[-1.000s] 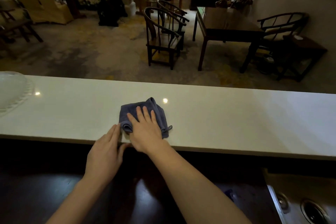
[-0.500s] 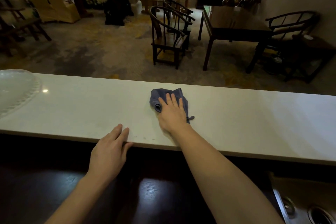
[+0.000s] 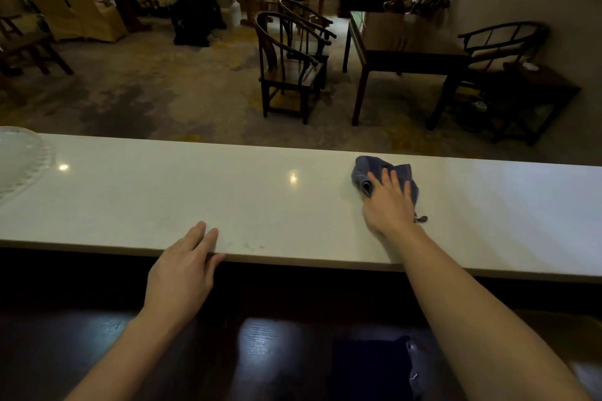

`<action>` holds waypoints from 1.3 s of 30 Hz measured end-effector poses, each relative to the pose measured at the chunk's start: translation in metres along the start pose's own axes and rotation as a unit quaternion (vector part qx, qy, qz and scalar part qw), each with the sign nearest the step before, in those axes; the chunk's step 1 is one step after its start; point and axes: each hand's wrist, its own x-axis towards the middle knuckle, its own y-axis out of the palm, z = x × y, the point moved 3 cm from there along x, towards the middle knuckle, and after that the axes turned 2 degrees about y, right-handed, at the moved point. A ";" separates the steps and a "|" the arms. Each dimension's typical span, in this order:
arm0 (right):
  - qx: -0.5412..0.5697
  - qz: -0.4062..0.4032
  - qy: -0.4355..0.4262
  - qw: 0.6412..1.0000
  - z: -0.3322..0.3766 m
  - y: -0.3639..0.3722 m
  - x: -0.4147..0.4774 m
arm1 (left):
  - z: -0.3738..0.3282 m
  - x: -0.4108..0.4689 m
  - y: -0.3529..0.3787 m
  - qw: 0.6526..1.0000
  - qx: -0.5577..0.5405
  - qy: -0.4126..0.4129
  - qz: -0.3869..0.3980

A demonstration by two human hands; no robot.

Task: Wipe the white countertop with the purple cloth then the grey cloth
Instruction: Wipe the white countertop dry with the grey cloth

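A long white countertop (image 3: 260, 198) runs across the view. A bunched purple-grey cloth (image 3: 365, 172) lies on it right of centre, near the far edge. My right hand (image 3: 389, 205) presses flat on the cloth, fingers spread over it. My left hand (image 3: 185, 270) rests at the counter's near edge, fingers on the top, holding nothing. No second cloth can be made out for certain; a dark blue shape (image 3: 371, 368) lies on the lower dark surface.
A clear ribbed glass dish (image 3: 19, 159) stands at the counter's far left. Below the counter lies a dark glossy surface (image 3: 267, 348). Beyond the counter are wooden chairs (image 3: 290, 65) and a dark table (image 3: 400, 42) on carpet.
My right hand has slid the cloth to the right along the counter and toward the far edge. My left hand left the cloth and settled on the near edge.
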 end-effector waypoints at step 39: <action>0.055 0.062 -0.371 0.925 0.170 0.038 -0.119 | -0.005 -0.002 -0.005 0.999 -0.001 -0.004 0.044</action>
